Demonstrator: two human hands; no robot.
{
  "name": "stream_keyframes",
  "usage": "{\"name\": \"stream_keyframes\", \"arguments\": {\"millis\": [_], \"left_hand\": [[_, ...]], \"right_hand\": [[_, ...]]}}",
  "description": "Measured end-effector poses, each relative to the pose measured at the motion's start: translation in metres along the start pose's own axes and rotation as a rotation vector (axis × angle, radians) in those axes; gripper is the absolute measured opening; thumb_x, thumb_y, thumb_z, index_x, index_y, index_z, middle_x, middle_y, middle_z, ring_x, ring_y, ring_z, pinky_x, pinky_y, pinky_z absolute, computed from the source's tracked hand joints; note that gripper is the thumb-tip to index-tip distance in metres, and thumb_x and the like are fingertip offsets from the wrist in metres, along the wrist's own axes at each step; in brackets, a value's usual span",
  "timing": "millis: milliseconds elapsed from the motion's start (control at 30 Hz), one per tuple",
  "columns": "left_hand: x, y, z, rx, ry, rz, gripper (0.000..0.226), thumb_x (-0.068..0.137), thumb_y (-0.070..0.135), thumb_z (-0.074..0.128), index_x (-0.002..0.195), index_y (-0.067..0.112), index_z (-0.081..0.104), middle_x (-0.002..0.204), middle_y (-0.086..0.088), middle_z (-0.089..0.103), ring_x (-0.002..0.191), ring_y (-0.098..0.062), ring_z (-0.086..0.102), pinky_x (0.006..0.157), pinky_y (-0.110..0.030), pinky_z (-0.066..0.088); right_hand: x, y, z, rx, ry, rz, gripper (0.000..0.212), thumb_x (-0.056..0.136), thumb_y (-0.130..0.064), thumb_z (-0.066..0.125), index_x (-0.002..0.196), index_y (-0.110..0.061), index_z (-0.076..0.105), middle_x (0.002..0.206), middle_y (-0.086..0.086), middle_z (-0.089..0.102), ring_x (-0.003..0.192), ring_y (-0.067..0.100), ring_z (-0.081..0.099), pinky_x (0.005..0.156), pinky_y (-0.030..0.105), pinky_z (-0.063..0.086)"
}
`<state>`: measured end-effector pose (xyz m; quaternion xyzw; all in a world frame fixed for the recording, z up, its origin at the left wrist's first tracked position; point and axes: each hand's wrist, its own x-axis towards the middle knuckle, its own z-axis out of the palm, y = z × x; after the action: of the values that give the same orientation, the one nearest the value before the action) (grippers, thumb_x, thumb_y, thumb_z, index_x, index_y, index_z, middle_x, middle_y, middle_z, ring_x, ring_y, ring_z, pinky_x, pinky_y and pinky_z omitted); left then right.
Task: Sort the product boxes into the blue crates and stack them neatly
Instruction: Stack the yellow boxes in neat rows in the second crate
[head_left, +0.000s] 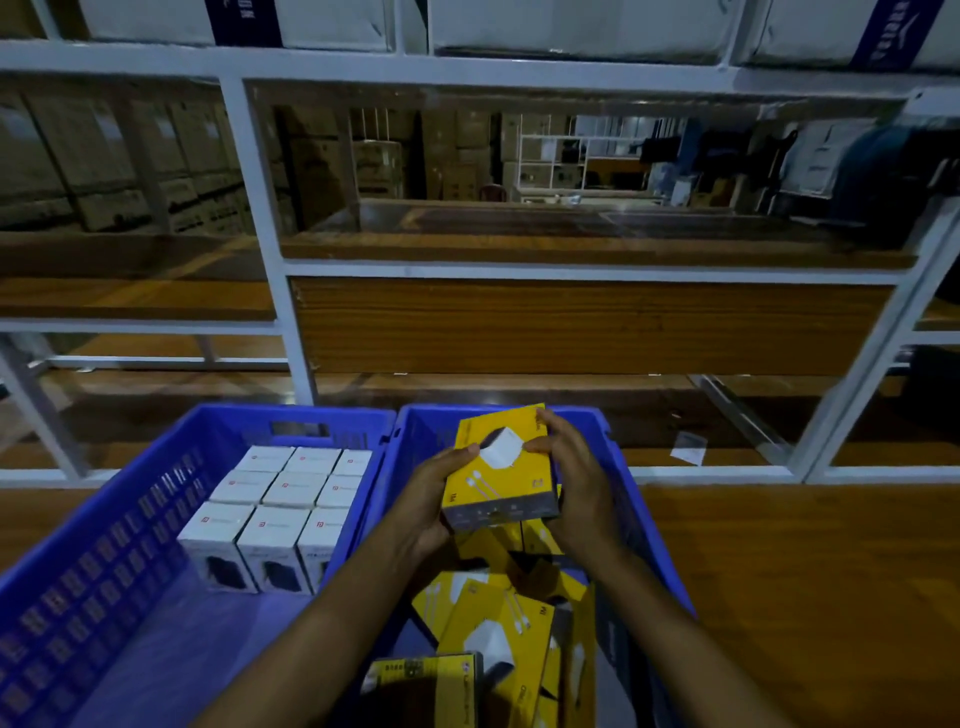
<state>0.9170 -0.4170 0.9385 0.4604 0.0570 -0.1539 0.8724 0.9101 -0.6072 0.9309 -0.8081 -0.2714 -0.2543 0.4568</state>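
Both hands grip a yellow charger box (501, 467)
Left hand (434, 499) and right hand (574, 486) clasp opposite sides; light, rigid, likely crushable cardboard.

head cam looks fwd/down, close over crates (384, 447).

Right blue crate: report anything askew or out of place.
Yes. The loose yellow cardboard boxes in the right blue plastic crate lie jumbled, tilted and overlapping, unlike the white cardboard boxes standing in neat rows in the left blue plastic crate. The left hand and right hand hold another yellow box above them.
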Motion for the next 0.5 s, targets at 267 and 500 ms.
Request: {"name": "stream_keyframes", "arguments": {"millis": [267, 500], "left_hand": [[0.005, 0.006, -0.012, -0.028, 0.059, 0.269, 0.048, 0.080, 0.002, 0.064, 0.127, 0.009, 0.057, 0.127, -0.021, 0.064, 0.120, -0.043, 0.058, 0.104, -0.066, 0.040], [0.003, 0.004, -0.006, -0.107, 0.112, 0.281, 0.037, 0.089, 0.013, 0.060, 0.124, 0.006, 0.060, 0.127, -0.022, 0.064, 0.119, -0.043, 0.059, 0.104, -0.063, 0.042]], "right_hand": [[0.006, -0.007, -0.008, 0.586, 0.138, 0.718, 0.026, 0.104, -0.016, 0.046, 0.125, -0.015, 0.062, 0.102, 0.004, 0.074, 0.090, 0.034, 0.068, 0.078, 0.049, 0.056], [0.004, -0.012, -0.007, 0.558, -0.199, 0.699, 0.025, 0.093, -0.014, 0.065, 0.119, -0.016, 0.065, 0.104, 0.005, 0.075, 0.087, 0.027, 0.073, 0.075, 0.038, 0.059]]}}
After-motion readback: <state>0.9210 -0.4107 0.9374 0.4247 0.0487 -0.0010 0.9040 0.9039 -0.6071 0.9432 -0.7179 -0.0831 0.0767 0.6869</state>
